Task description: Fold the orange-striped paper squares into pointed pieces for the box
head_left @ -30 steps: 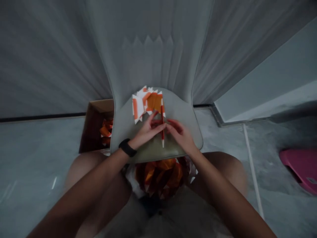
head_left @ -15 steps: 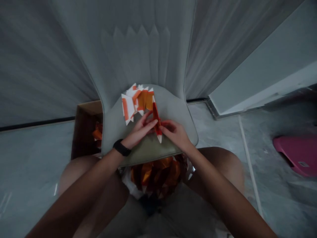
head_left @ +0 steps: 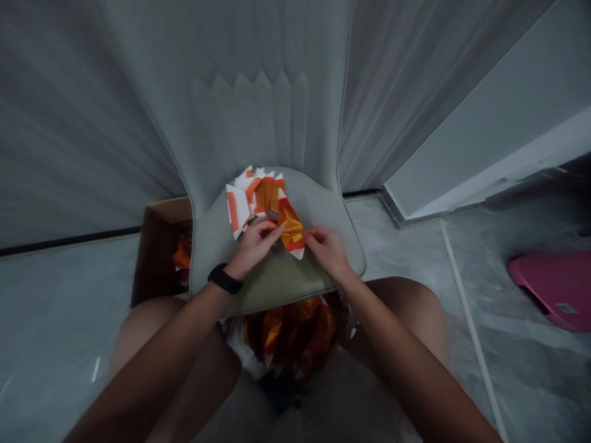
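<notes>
A folded paper piece (head_left: 290, 229), shiny gold and red-orange with white tips, is held over the front of a pale chair seat (head_left: 321, 200). My left hand (head_left: 253, 243) pinches its left side between thumb and fingers; a black band circles that wrist. At its right edge, the fingertips of my right hand (head_left: 329, 248) are pinched together on the paper. Just beyond my left hand lies a row of similar folded papers (head_left: 238, 206) in white and orange, partly hidden by that hand.
A cardboard box (head_left: 159, 212) with orange paper inside stands on the floor left of the chair. More gold-orange folded paper (head_left: 290, 332) sits between my legs below the seat edge. On the right floor is a pink plastic object (head_left: 554, 283). A grey curtain hangs behind.
The paper piece has turned from a narrow red edge to show its broader gold face. My right hand has shifted slightly right, and both hands still hold the piece.
</notes>
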`<control>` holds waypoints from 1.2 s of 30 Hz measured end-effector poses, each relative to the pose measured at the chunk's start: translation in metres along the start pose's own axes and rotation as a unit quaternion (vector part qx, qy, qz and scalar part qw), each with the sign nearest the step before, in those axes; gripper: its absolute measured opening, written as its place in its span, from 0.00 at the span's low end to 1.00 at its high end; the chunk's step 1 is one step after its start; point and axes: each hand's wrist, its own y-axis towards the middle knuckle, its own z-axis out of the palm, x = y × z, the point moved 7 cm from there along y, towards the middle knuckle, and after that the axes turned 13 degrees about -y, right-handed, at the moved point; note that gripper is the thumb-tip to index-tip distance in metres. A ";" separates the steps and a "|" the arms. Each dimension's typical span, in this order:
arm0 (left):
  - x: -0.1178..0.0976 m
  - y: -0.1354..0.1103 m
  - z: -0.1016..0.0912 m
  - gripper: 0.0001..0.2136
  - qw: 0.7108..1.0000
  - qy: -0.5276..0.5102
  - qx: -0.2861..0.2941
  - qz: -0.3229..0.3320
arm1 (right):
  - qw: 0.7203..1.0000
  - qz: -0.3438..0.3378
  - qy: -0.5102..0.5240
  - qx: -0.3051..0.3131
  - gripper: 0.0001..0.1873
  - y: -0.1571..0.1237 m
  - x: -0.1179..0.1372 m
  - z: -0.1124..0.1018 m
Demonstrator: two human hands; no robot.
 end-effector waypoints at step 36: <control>-0.036 -0.014 0.020 0.12 0.991 0.042 0.104 0.069 | 0.993 -0.047 -0.110 -0.020 0.22 -0.012 0.027 -0.009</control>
